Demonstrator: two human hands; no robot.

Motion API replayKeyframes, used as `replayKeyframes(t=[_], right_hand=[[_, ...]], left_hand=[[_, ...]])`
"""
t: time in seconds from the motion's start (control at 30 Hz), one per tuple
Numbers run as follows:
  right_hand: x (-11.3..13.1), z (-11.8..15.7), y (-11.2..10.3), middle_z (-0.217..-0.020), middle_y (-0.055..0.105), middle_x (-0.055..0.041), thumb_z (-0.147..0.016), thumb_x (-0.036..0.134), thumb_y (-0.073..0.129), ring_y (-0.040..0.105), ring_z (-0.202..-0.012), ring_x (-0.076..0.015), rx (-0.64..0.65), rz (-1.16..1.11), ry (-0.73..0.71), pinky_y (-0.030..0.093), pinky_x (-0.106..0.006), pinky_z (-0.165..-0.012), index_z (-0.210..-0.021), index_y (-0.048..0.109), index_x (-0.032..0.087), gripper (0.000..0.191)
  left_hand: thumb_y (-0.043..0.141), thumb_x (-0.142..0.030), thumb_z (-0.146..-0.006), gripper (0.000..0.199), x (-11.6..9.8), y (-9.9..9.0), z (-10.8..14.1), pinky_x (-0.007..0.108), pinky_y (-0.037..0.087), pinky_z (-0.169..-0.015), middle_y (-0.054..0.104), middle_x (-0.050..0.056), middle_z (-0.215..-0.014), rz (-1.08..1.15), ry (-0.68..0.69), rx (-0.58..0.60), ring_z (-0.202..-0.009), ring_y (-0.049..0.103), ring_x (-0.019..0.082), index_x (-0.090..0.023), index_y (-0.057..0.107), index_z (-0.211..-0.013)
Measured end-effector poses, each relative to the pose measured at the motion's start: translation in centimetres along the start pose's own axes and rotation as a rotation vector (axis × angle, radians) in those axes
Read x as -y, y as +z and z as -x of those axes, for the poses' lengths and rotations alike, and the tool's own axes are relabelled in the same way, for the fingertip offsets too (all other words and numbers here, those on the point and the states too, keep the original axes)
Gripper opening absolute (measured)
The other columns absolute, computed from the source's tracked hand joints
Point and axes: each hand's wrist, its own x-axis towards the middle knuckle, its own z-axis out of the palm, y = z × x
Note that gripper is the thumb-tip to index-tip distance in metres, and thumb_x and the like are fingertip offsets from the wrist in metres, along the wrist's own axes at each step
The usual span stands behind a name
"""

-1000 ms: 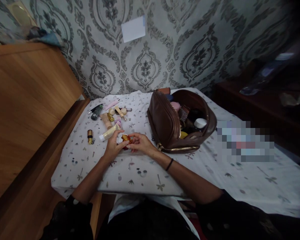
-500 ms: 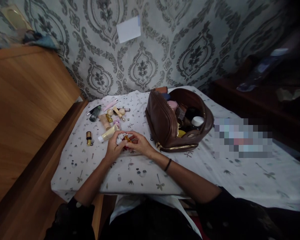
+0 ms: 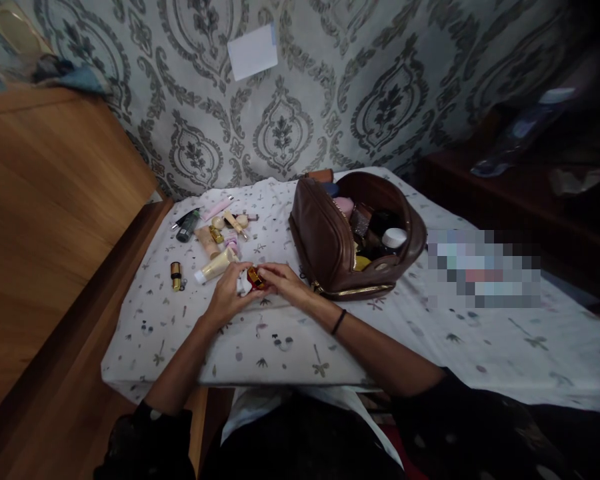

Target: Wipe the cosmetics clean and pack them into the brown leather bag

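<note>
Between my two hands, above the cloth-covered table, is a small red and gold cosmetic bottle point(image 3: 255, 278). My left hand point(image 3: 226, 297) is closed round its left side, with a crumpled white tissue or wipe point(image 3: 243, 287) against it. The fingertips of my right hand point(image 3: 285, 283) grip the bottle from the right. A cream tube with a white cap point(image 3: 216, 267) lies just beyond my left hand. To the right, a brown leather cosmetic bag point(image 3: 320, 230) stands open, filled with several items, among them a white-lidded jar point(image 3: 394, 237).
Several cosmetics lie at the back left: a beige tube point(image 3: 207, 241), a dark green bottle point(image 3: 188, 227), a pink tube point(image 3: 219, 209). A gold and black container point(image 3: 175, 276) stands apart. Wooden furniture point(image 3: 55, 220) borders the left; a plastic bottle point(image 3: 525, 133) is at the right.
The bottle has turned in my hands, so more of its red and gold side shows. My right fingers have shifted to its right side. The view has tilted slightly.
</note>
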Motion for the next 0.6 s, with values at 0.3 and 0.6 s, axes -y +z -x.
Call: replayKeyframes(t=[0.3,0.6], right_hand=[[-0.05,-0.14,0.05,-0.072,0.069,-0.0022,-0.079,0.056,0.072,0.066,-0.056,-0.0132,0.081,0.065,0.051,0.056,-0.025,-0.056,-0.096,0.062,0.014,0.047],[0.77,0.32,0.05,-0.068,0.066,0.0061,-0.062,0.043,0.087,0.064,-0.054,-0.0105,0.159,0.082,0.07,0.055,-0.022,-0.056,-0.114,0.056,0.017,0.066]], left_hand=[[0.065,-0.032,-0.089,0.018,-0.11,-0.18,-0.02,0.032,0.053,-0.084,0.073,0.005,-0.101,0.033,0.036,-0.184,-0.092,0.069,0.019,-0.02,0.065,-0.101],[0.057,-0.021,-0.09,0.019,-0.9,-0.48,-0.2,0.033,0.052,-0.093,0.072,0.007,-0.113,0.199,0.049,-0.144,-0.105,0.068,0.019,-0.02,0.063,-0.108]])
